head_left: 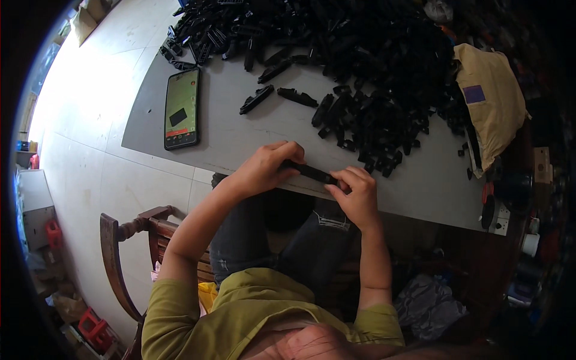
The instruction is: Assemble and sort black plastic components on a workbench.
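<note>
A grey table [225, 123] is seen across the upper middle of the frame, and its near edge is best used as a steady reference for the work. Its top centre is covered by a heap of black plastic parts [372, 48]; room for the wrists is left by the barer strip below. At the right, a tan bag [495, 108] is stood beside the heap, clear of both elbows. A looser cluster of small black pieces [381, 126] is spread right of centre, so wide swings of the right forearm are better avoided. At the upper left, a phone [182, 108] is laid flat, well apart from the hands.

Just below the centre, one end of a slim black part [315, 174] is pinched by the left hand [267, 168], with thumb and fingers clamped on it; the other end is gripped by the right hand [357, 195], likewise clamped. The part is held at the table's near edge; whether the surface is touched cannot be told. For good control, pressure should probably be shared evenly between both ends, the thumbs being set opposite the fingertips and twisting avoided.
</note>
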